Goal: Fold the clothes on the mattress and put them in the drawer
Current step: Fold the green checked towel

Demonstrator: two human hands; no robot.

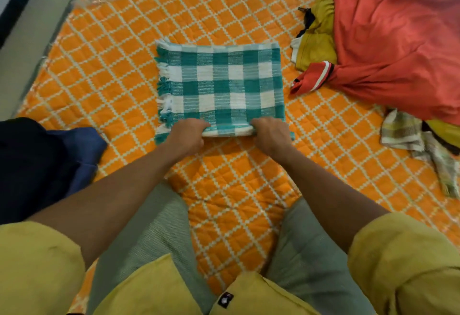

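Note:
A teal-and-white checked towel [219,83] lies folded into a rectangle in the middle of the orange quilted mattress [112,71], with its fringe on the left side. My left hand [187,133] grips the towel's near edge at the left. My right hand [270,132] grips the same near edge at the right. Both sets of fingers curl over the edge, and the layers there are slightly lifted.
A red garment [393,41] and a mustard garment [318,41] are heaped at the back right. A pale checked cloth [408,133] lies at the right edge. A dark blue garment [49,165] lies at my left. My knees rest on the mattress.

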